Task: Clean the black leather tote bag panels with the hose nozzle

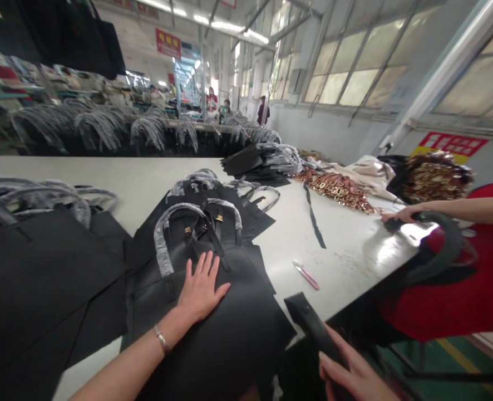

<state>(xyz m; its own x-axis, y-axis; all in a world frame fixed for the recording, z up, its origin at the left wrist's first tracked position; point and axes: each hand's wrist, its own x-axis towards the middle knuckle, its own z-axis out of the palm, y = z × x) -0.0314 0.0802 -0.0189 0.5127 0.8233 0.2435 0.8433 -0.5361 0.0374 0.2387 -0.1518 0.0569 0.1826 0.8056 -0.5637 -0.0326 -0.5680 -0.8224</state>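
My left hand (200, 289) lies flat with fingers spread on a black leather bag (213, 334) at the near edge of the white table (146, 178). The bag's handles (167, 234) are wrapped in grey foam. A bracelet sits on that wrist. My right hand (350, 373) is at the bottom right, fingers closed round the lower end of a black leather strap piece (309, 323) that juts over the table edge.
Pink-handled snips (306, 275) and a thin black strip (313, 217) lie on the table. More black bags (42, 267) are stacked left and behind. A co-worker in red reaches a hand (400, 214) onto the table at right, near piles of gold hardware (338, 189).
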